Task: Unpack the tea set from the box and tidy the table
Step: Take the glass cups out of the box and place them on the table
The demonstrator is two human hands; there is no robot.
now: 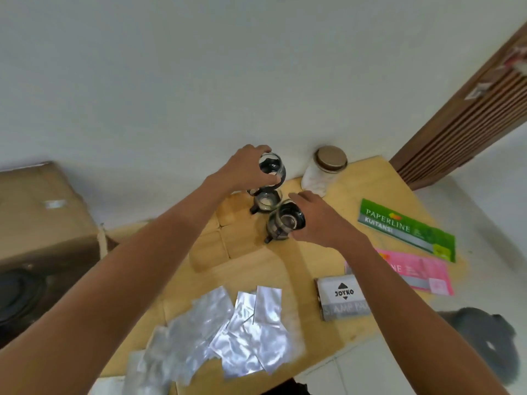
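Three glass tea cups with black holders are at the far side of the wooden table (285,269). My left hand (245,166) grips one cup (272,166) by its rim and holds it above a second cup (263,202), which stands on the table. My right hand (322,220) is closed around the third cup (285,222), which is tilted and low over the table. A brown cardboard box (42,212) stands at the far left, off the table.
A glass jar with a brown lid (325,169) stands against the wall behind the cups. A green Paperline booklet (407,229), a pink booklet (422,275) and a Joyko stamp pad box (342,297) lie at the right. Several silver foil pouches (228,323) are strewn near me.
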